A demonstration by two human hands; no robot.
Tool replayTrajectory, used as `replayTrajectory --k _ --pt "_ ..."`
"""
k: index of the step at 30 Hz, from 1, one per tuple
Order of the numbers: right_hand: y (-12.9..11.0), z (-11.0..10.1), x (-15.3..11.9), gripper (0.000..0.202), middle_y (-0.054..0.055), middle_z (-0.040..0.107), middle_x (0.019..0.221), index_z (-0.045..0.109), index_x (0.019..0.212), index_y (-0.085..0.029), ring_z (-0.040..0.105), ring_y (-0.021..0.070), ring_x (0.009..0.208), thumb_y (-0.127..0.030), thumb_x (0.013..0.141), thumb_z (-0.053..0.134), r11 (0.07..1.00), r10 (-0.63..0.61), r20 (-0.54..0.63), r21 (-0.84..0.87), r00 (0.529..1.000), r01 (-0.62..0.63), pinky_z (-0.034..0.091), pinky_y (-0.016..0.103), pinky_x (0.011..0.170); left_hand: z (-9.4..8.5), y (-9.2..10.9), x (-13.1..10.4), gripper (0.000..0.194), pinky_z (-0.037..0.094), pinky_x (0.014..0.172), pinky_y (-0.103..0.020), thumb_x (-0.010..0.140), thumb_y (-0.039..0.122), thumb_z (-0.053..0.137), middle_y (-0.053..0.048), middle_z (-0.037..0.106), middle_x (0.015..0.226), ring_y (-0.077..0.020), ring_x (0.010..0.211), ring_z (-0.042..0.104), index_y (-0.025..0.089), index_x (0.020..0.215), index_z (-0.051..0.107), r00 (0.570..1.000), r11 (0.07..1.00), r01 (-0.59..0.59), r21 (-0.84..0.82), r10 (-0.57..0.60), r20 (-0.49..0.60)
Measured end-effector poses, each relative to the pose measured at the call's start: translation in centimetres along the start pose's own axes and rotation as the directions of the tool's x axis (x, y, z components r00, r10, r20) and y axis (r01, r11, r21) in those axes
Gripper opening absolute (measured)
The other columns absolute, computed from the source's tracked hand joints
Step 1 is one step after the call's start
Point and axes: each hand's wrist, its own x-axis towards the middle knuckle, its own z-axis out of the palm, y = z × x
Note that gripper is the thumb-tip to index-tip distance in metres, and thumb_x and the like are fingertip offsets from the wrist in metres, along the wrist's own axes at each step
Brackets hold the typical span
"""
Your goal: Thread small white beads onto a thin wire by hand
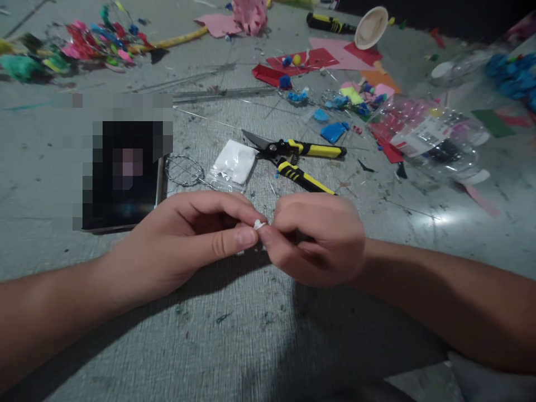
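Note:
A small white lump of what looks like soft clay shows between the fingertips of both hands. My left hand pinches it between thumb and forefinger. My right hand is closed, its thumb and curled forefinger pressed against the lump's other side. Just beyond the fingers lies an opened plastic packet with a white block in it. Black-and-yellow pruning shears rest beside the packet, blades apart. Left of the packet lies a round frame of twisted wire.
A dark-screened tablet, partly blurred out, lies by my left hand. Clear plastic bottles lie at right. Behind are red paper, blue clay scraps, a paper cup, thin wires and a colourful clay-covered piece.

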Motion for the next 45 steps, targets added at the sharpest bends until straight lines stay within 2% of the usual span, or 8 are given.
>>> replayTrajectory --k 4,8,12,23,28,33,38,45 --pt "-0.03 0.05 -0.01 0.044 -0.007 0.041 0.059 0.043 0.064 -0.022 0.037 0.0089 0.056 -0.016 0.104 0.06 0.999 -0.028 0.013 0.047 1.0 0.027 0.035 0.027 0.057 -0.01 0.04 0.17 0.003 0.059 0.087 -0.017 0.096 0.023 0.089 -0.001 0.084 0.1 -0.0107 0.094 0.076 0.025 0.095 0.091 0.999 0.999 -0.045 0.016 0.045 0.022" --pt "0.05 -0.1 0.05 0.047 -0.007 0.039 0.058 0.04 0.064 -0.023 0.039 0.0093 0.056 -0.016 0.108 0.055 0.997 -0.052 0.042 0.061 0.998 0.049 0.036 0.028 0.058 0.01 0.19 0.24 0.003 0.06 0.087 -0.016 0.095 0.027 0.09 0.0 0.084 0.102 -0.012 0.095 0.077 0.028 0.095 0.092 0.999 0.999 -0.018 0.049 0.016 0.04" --pt "0.1 -0.25 0.03 0.046 -0.007 0.041 0.058 0.042 0.064 -0.023 0.038 0.0096 0.056 -0.018 0.109 0.055 0.996 -0.059 0.062 0.073 0.996 0.054 0.036 0.028 0.058 -0.07 0.35 0.22 0.006 0.06 0.087 -0.015 0.096 0.028 0.088 0.0 0.083 0.102 -0.0118 0.096 0.076 0.031 0.098 0.093 0.996 0.999 -0.002 0.051 -0.002 0.089" --pt "0.21 -0.3 -0.18 0.041 -0.007 0.043 0.061 0.048 0.071 -0.022 0.042 0.0087 0.057 -0.024 0.111 0.057 0.995 -0.043 0.063 0.093 0.997 0.037 0.04 0.026 0.061 -0.31 0.6 0.13 0.012 0.061 0.087 -0.023 0.101 0.031 0.082 -0.004 0.081 0.102 -0.0166 0.096 0.076 0.026 0.105 0.093 0.987 0.999 -0.019 0.04 0.013 0.157" --pt "0.27 -0.3 -0.02 0.039 -0.006 0.051 0.064 0.054 0.073 -0.02 0.044 0.0078 0.059 -0.027 0.111 0.06 0.998 -0.016 0.05 0.063 0.999 0.013 0.04 0.024 0.059 -0.38 0.59 0.04 0.013 0.062 0.089 -0.026 0.098 0.036 0.086 -0.005 0.082 0.103 -0.0189 0.097 0.075 0.028 0.105 0.093 0.992 0.999 0.012 0.031 -0.016 0.129" --pt "0.21 -0.05 0.0 0.036 -0.007 0.051 0.063 0.058 0.074 -0.019 0.045 0.0066 0.059 -0.027 0.108 0.066 0.999 0.008 -0.022 0.04 1.0 -0.007 0.041 0.022 0.059 -0.13 0.37 -0.02 0.013 0.063 0.082 -0.019 0.088 0.041 0.095 -0.001 0.08 0.088 -0.0127 0.082 0.072 0.031 0.096 0.094 0.998 0.999 0.045 -0.024 -0.044 0.034" --pt "-0.1 0.01 -0.09 0.028 -0.007 0.056 0.064 0.061 0.078 -0.019 0.048 0.0062 0.058 -0.023 0.106 0.066 0.999 0.035 -0.03 0.009 0.999 -0.035 0.046 0.02 0.063 0.27 0.17 0.04 0.014 0.062 0.079 -0.013 0.079 0.037 0.102 0.001 0.086 0.091 -0.0109 0.084 0.078 0.032 0.088 0.092 0.996 0.995 0.062 -0.076 -0.066 -0.06" --pt "-0.04 -0.12 -0.14 0.028 -0.007 0.056 0.063 0.061 0.078 -0.019 0.048 0.0067 0.058 -0.022 0.106 0.065 0.999 0.032 -0.03 -0.005 0.999 -0.032 0.047 0.02 0.063 0.3 0.22 0.15 0.012 0.062 0.079 -0.014 0.081 0.031 0.101 0.0 0.085 0.09 -0.0106 0.083 0.076 0.029 0.089 0.092 0.995 0.992 0.065 -0.105 -0.072 -0.066"
